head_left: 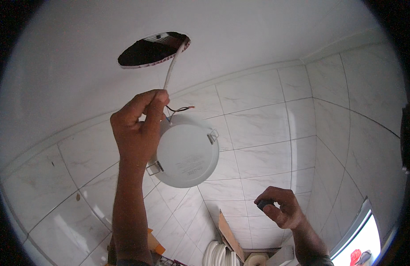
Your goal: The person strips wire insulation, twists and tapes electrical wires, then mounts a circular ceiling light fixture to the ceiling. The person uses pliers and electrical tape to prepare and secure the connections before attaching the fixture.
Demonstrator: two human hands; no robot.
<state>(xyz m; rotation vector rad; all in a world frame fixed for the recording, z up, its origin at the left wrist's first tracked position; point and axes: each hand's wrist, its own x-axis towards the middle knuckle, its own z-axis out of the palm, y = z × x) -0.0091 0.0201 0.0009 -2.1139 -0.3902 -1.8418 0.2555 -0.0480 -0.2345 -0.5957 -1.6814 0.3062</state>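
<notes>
My left hand is raised, its thumb and fingers pinched on a white cable that comes down out of an oval-looking hole in the ceiling. Thin dark wires with a bare copper end stick out to the right of the fingertips. Just below hangs a round white downlight, its back with two spring clips toward me. What carries its weight is partly hidden behind the hand. Lower right, my right hand is closed around a small black object, apart from the cable; its kind is unclear.
Marbled tiles cover the walls up to the white ceiling. At the bottom are a coil of white tubing, a brown board and orange items. A bright window lies lower right.
</notes>
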